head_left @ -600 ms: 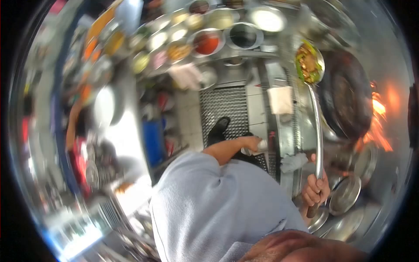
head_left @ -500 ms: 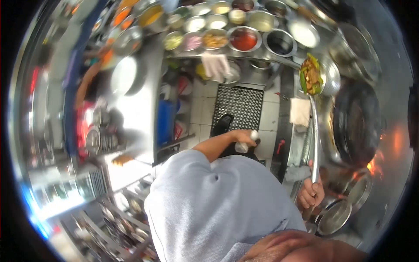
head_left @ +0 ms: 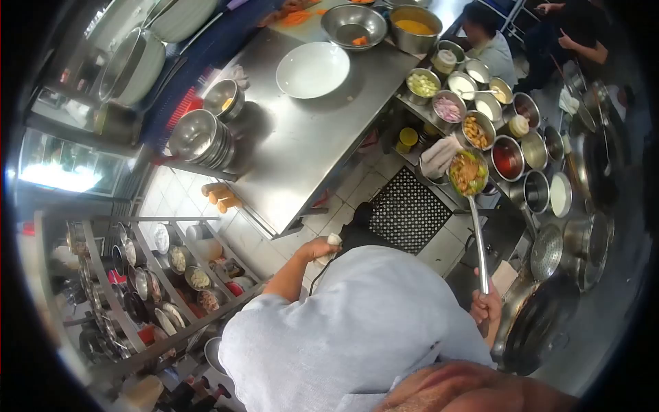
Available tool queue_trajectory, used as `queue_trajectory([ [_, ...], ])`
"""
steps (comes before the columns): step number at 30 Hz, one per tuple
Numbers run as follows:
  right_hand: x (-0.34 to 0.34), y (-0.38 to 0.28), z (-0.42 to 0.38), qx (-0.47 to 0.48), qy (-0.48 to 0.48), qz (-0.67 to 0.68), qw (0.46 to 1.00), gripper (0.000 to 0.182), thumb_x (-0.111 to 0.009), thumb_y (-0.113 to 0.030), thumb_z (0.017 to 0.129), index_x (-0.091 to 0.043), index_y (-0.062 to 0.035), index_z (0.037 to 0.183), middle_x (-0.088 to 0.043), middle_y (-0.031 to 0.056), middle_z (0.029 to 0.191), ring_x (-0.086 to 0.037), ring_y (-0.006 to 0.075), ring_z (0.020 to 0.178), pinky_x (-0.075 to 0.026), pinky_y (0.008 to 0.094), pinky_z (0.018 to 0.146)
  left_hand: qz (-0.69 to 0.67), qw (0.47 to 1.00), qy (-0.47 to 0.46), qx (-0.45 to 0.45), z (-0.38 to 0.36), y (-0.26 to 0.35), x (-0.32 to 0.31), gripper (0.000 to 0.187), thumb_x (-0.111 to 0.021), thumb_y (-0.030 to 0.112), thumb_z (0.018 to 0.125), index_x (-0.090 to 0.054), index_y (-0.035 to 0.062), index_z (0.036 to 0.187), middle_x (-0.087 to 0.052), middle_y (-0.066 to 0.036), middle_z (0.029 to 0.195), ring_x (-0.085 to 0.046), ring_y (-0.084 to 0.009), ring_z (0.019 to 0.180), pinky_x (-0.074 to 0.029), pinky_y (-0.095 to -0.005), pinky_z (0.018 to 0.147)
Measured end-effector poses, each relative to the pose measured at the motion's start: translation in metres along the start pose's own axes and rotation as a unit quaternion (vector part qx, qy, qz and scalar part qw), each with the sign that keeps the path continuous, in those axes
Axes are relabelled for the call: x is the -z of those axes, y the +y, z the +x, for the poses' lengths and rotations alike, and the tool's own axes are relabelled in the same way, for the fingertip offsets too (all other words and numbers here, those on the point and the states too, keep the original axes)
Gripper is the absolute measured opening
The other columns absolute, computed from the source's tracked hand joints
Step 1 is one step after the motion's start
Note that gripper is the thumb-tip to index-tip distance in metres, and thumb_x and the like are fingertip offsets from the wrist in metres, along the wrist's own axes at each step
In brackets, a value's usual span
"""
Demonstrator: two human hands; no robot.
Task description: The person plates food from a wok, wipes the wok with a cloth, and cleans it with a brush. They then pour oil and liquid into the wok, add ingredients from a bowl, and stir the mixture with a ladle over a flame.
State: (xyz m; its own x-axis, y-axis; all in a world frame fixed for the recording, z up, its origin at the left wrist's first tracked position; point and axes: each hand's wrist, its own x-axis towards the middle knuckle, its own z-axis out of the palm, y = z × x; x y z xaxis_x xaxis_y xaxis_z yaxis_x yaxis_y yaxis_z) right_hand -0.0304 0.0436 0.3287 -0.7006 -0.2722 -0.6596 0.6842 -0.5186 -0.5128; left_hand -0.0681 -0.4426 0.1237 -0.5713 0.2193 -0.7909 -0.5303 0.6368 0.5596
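My right hand (head_left: pixel 486 303) is closed round the long steel handle of a ladle (head_left: pixel 479 237). The ladle's bowl is heaped with brown and green cooked food (head_left: pixel 469 173), held level above the floor mat's right end. Close behind it, a pale glove (head_left: pixel 439 156) hangs by the row of ingredient bowls. My left hand (head_left: pixel 319 248) is low at my left side, its fingers wrapped round a bunched white cloth (head_left: pixel 333 240). A wide white dish (head_left: pixel 312 71) sits on the steel table (head_left: pixel 274 147), apart from both hands.
Steel pots of sauces and chopped ingredients (head_left: pixel 506 159) line the counter ahead right. A dark wok (head_left: pixel 539 323) and a perforated strainer (head_left: pixel 547 253) are at right. Stacked steel bowls (head_left: pixel 199 141) stand on the table's left. A shelf rack (head_left: pixel 165 302) is behind left. Two people (head_left: pixel 491 51) are at the far right.
My body and view have turned left, away from the stove. The loaded ladle has swung from beside the wok towards the ingredient bowls and steel table. Both hands keep their hold.
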Motion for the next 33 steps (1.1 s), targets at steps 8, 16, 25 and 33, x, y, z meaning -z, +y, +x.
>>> queue_trajectory([
  [8,-0.122,-0.089,0.174,-0.056,-0.211,-0.055,0.974,0.072,-0.052,0.001,0.077,-0.022,-0.0044,0.142,-0.040,0.0019,0.059,-0.034,0.0054,0.033,-0.026,0.0207,0.027,-0.373,0.911,-0.112,0.133,-0.032,-0.005,0.048,0.052,-0.067,0.026,0.079,-0.051,0.0113,0.127,-0.060,-0.005,0.112,-0.058,-0.0185,0.100,-0.048,-0.0319,0.083],
  [16,-0.245,-0.211,0.347,-0.128,-0.297,-0.350,0.879,0.067,-0.050,-0.002,0.079,-0.026,-0.0077,0.141,-0.040,-0.0031,0.060,-0.034,0.0030,0.037,-0.026,0.0187,0.030,-0.417,0.876,0.222,0.097,-0.057,-0.026,-0.028,0.030,-0.068,0.024,0.077,-0.060,0.0043,0.099,-0.062,-0.005,0.089,-0.059,-0.0170,0.075,-0.048,-0.0316,0.065],
  [25,-0.338,-0.252,0.413,-0.059,-0.330,-0.656,0.676,0.071,-0.046,0.001,0.071,-0.025,0.0049,0.138,-0.044,0.0020,0.055,-0.041,0.0081,0.040,-0.033,0.0236,0.037,-0.508,0.775,0.296,0.233,-0.052,-0.063,-0.178,0.050,-0.066,0.027,0.074,-0.051,-0.0067,0.108,-0.062,-0.016,0.096,-0.060,-0.0259,0.084,-0.049,-0.0355,0.072],
  [33,-0.326,-0.234,0.426,0.217,-0.317,-0.822,0.420,0.066,-0.051,-0.009,0.070,-0.036,0.0039,0.133,-0.062,0.0225,0.101,-0.063,0.0304,0.073,-0.049,0.0366,0.064,-0.494,0.766,0.307,0.275,-0.049,-0.010,-0.146,0.061,-0.064,0.029,0.075,-0.044,-0.0082,0.119,-0.061,-0.017,0.101,-0.061,-0.0238,0.084,-0.049,-0.0353,0.069],
])
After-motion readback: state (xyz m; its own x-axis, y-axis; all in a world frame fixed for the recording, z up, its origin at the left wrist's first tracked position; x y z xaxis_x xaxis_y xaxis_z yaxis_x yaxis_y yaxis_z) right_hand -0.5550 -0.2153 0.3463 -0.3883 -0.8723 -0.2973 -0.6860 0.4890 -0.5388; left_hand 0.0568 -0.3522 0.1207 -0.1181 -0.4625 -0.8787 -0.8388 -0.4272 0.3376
